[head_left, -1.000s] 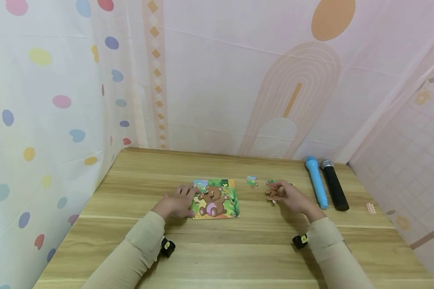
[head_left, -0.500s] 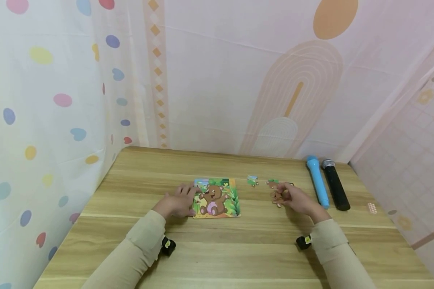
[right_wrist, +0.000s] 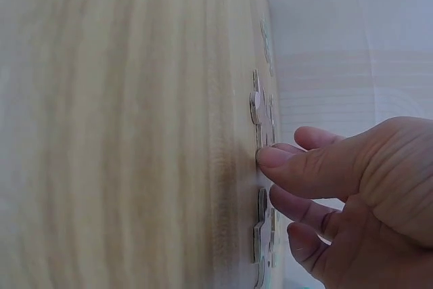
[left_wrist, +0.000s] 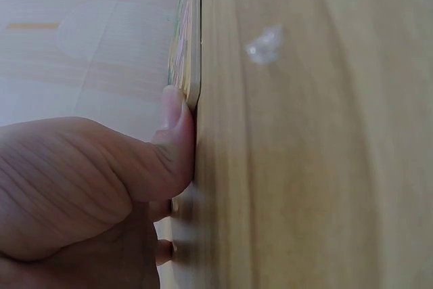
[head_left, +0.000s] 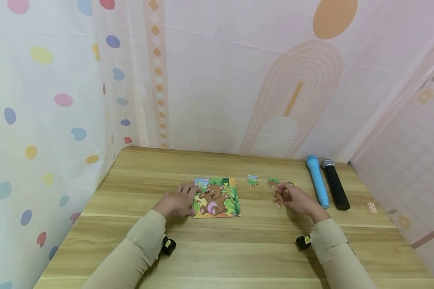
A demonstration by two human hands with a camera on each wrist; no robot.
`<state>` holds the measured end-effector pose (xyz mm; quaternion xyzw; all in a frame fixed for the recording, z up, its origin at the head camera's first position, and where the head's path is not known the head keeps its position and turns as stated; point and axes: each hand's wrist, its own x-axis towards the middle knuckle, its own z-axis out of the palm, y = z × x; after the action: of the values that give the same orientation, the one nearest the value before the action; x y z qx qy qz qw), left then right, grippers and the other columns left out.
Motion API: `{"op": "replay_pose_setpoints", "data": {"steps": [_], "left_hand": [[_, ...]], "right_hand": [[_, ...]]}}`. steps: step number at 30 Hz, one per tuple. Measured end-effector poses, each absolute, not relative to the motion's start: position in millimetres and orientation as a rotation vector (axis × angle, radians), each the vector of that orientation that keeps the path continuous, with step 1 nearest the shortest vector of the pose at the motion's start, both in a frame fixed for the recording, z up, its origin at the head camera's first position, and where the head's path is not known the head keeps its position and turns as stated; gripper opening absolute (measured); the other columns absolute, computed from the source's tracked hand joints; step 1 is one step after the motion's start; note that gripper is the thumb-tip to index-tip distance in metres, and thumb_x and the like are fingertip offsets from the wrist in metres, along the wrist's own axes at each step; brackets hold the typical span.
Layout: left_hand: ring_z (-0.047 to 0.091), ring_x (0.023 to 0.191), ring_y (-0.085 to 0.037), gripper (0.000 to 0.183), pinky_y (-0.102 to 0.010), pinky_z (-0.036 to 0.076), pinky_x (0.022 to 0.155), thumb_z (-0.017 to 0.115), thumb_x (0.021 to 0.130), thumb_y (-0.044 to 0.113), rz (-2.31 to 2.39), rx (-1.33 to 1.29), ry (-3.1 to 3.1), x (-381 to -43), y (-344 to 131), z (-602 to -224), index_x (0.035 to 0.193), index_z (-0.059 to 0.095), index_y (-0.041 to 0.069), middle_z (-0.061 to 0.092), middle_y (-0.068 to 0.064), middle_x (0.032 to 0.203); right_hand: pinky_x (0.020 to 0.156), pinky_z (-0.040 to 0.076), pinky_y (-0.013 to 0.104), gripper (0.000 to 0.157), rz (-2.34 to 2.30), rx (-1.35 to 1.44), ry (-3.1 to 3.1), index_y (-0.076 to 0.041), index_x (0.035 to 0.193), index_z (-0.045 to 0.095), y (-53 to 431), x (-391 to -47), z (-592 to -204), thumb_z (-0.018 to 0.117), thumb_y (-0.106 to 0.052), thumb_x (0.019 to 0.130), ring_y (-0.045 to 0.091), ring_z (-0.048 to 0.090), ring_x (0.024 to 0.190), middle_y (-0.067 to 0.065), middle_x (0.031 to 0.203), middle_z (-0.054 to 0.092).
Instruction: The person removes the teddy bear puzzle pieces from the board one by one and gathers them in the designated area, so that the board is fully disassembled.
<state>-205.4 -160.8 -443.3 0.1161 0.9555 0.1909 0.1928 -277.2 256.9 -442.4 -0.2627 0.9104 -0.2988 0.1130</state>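
A square jigsaw puzzle with a brown bear on it lies flat on the wooden table. My left hand rests along its left side, fingers spread at the edge. The left wrist view shows the thumb touching the puzzle's near corner. To the right, my right hand pinches a brown puzzle piece by its right side, low over the table. In the right wrist view the thumb presses on a piece; the index finger is partly hidden behind it.
Beyond the right hand lie more loose pieces, one blue and green and one green and brown. A blue microphone and a black microphone lie at the right. Patterned cloth hangs behind the table.
My right hand has moved slightly right with the brown piece, which now lies lower and flatter. The left hand stays at the puzzle's edge.
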Motion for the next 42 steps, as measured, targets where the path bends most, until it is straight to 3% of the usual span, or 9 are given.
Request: {"op": "replay_pose_setpoints", "data": {"steps": [14,29,32,36,38,42], "left_hand": [[0.003,0.152,-0.045,0.069,-0.085,0.008,0.103,0.068,0.098,0.023,0.543,0.331,2.677,-204.3,-160.4,-440.3,0.155,0.029,0.013,0.000,-0.020,0.168],[0.003,0.152,-0.044,0.071,-0.085,0.008,0.103,0.068,0.098,0.024,0.540,0.329,2.674,-205.1,-161.4,-441.6,0.156,0.028,0.014,-0.001,-0.019,0.168],[0.003,0.152,-0.044,0.072,-0.085,0.007,0.103,0.068,0.098,0.024,0.544,0.327,2.669,-204.7,-160.6,-440.5,0.156,0.028,0.014,-0.001,-0.019,0.169],[0.002,0.153,-0.045,0.071,-0.085,0.007,0.103,0.068,0.098,0.024,0.546,0.324,2.670,-204.6,-159.8,-440.3,0.156,0.028,0.014,-0.001,-0.019,0.169],[0.002,0.153,-0.045,0.070,-0.085,0.007,0.103,0.068,0.098,0.023,0.541,0.322,2.674,-204.6,-160.0,-441.4,0.155,0.029,0.014,-0.001,-0.019,0.169],[0.002,0.152,-0.045,0.070,-0.085,0.008,0.103,0.068,0.098,0.023,0.533,0.323,2.681,-204.7,-160.3,-443.0,0.155,0.029,0.014,-0.001,-0.019,0.169]], "right_hand": [[0.087,0.054,0.044,0.046,-0.906,-0.780,2.640,0.008,0.131,0.051,258.3,-277.2,-442.1,0.054,0.025,0.088,0.039,0.057,0.115,0.024,0.128,0.054],[0.079,0.048,0.038,0.047,-0.880,-0.785,2.644,0.008,0.131,0.051,259.4,-277.4,-441.5,0.053,0.025,0.087,0.024,0.052,0.091,0.021,0.124,0.054],[0.082,0.049,0.040,0.044,-0.858,-0.792,2.673,0.007,0.131,0.051,258.9,-275.8,-438.9,0.055,0.022,0.089,0.028,0.056,0.099,0.022,0.127,0.055],[0.075,0.051,0.037,0.037,-0.913,-0.785,2.654,0.008,0.129,0.049,251.8,-275.1,-433.5,0.057,0.017,0.094,0.029,0.059,0.092,0.024,0.114,0.060],[0.067,0.051,0.036,0.035,-1.004,-0.753,2.579,0.010,0.130,0.046,243.8,-275.7,-431.0,0.052,0.016,0.097,0.027,0.058,0.080,0.025,0.108,0.057],[0.061,0.052,0.035,0.041,-1.047,-0.705,2.548,0.009,0.139,0.044,221.7,-275.8,-426.2,0.050,0.013,0.099,0.028,0.059,0.077,0.027,0.122,0.054]]}}
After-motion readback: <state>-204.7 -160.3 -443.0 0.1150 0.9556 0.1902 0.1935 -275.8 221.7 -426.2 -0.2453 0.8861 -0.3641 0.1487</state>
